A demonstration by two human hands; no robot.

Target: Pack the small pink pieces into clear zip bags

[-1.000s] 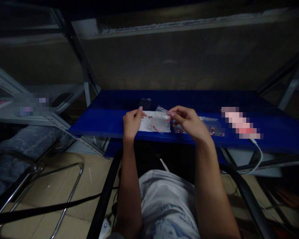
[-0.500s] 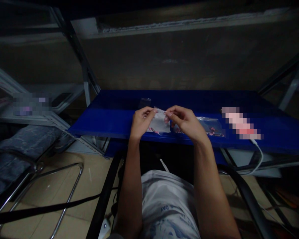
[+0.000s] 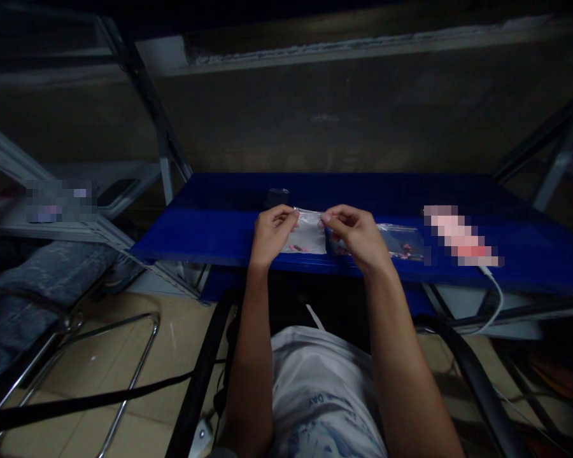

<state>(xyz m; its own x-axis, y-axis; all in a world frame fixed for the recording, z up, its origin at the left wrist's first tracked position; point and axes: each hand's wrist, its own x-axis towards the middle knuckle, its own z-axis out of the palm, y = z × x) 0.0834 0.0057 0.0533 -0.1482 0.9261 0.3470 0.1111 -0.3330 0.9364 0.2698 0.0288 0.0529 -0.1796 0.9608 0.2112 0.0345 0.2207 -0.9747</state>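
Observation:
Between my two hands a small clear plastic bag (image 3: 310, 218) is held by its top edge, over a white sheet (image 3: 310, 240). My left hand (image 3: 273, 230) pinches the bag's left top corner with thumb and forefinger. At the right top corner, my right hand (image 3: 351, 226) grips it the same way. Small pink pieces (image 3: 297, 248) show low in the bag or just under it; I cannot tell which. Another clear bag (image 3: 401, 236) with pink pieces and a dark thin item lies right of my right hand, partly hidden by it.
A small clear bag (image 3: 277, 196) lies farther back on the blue table (image 3: 210, 216). At the right is a blurred-out pink object (image 3: 458, 235) with a white cable (image 3: 499, 299). A person's legs (image 3: 42, 280) and a metal chair frame (image 3: 138, 350) are at left.
My right hand has shifted slightly right and lower. The top edge of the bag is now stretched wider and straighter between my hands. My left hand has barely moved.

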